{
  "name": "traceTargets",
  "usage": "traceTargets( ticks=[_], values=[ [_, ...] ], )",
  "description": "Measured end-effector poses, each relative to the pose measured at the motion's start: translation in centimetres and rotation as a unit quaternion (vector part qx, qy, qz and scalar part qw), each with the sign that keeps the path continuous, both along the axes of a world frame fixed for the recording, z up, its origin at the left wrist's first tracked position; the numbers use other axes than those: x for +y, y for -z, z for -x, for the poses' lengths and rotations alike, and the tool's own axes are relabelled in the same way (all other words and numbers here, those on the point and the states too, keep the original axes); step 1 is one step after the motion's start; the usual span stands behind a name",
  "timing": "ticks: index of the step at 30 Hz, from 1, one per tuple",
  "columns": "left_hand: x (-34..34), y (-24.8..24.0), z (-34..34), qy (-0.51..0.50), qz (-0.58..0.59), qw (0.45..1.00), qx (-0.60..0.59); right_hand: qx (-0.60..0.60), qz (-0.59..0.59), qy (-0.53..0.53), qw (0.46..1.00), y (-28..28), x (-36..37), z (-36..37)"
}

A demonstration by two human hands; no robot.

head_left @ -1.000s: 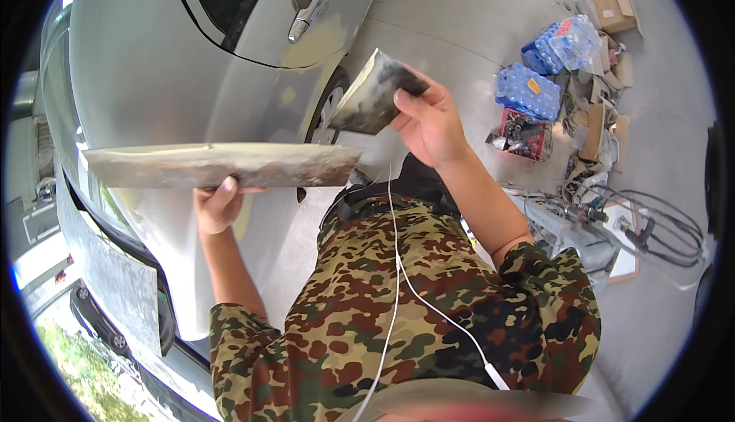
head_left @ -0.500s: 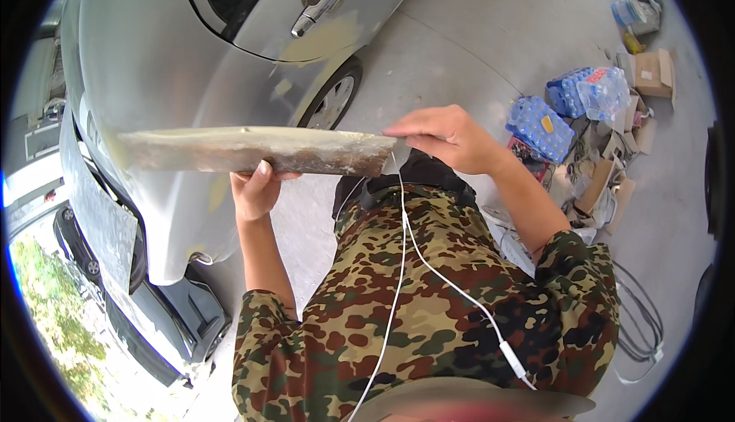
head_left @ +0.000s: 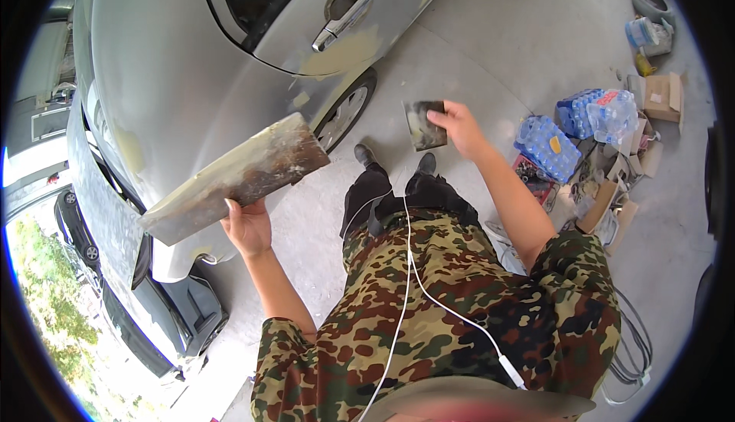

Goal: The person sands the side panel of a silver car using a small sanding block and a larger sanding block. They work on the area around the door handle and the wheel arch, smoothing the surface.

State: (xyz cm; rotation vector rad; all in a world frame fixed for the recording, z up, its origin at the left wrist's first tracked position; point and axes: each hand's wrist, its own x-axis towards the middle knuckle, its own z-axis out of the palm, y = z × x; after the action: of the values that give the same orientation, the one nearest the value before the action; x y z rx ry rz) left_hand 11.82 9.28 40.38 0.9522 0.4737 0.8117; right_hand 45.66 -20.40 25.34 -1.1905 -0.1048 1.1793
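Observation:
My left hand (head_left: 249, 227) grips the lower edge of a long flat board (head_left: 249, 173), its thumb on the near face. Brown and grey stains cover the board's face, and pale filler lies along its upper edge. It hangs tilted, right end higher, in front of a silver-grey car (head_left: 164, 108). In my right hand (head_left: 462, 130) is a small rectangular putty spreader (head_left: 423, 133), dark with pale smears, pinched at its right edge. The spreader is apart from the board, over the floor. Yellowish filler patches (head_left: 348, 53) show around the car's door handle (head_left: 348, 13).
The car's wheel (head_left: 346, 114) stands beyond the board. To the right lie blue-wrapped bottle packs (head_left: 548, 148), cardboard boxes (head_left: 663, 99) and mixed clutter, with tyres (head_left: 651, 1) farther off. A coiled cable (head_left: 635, 345) lies at lower right. A white cord (head_left: 408, 269) hangs down my front.
The board has tilted, its left end dropping, and its face now shows more. My right hand has left the board's right end and moved clear with the spreader, now plainly visible.

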Motion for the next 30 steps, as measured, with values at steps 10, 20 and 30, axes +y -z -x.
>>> traceTargets(
  ticks=[10, 20, 30],
  values=[
    [11.7, -0.3, 0.1, 0.023, -0.057, 0.997, -0.055, 0.098, -0.190, 0.108, 0.971, 1.8, 16.9, -9.7],
    [13.1, -0.8, -1.1, 0.041, -0.108, 0.993, -0.015, 0.106, -0.174, 0.085, 0.975, 2.8, 21.2, -12.4],
    [9.7, -4.6, 0.7, -0.037, -0.143, 0.989, 0.021, 0.115, -0.169, 0.051, 0.978, 2.4, 21.1, -12.7]
  ],
)
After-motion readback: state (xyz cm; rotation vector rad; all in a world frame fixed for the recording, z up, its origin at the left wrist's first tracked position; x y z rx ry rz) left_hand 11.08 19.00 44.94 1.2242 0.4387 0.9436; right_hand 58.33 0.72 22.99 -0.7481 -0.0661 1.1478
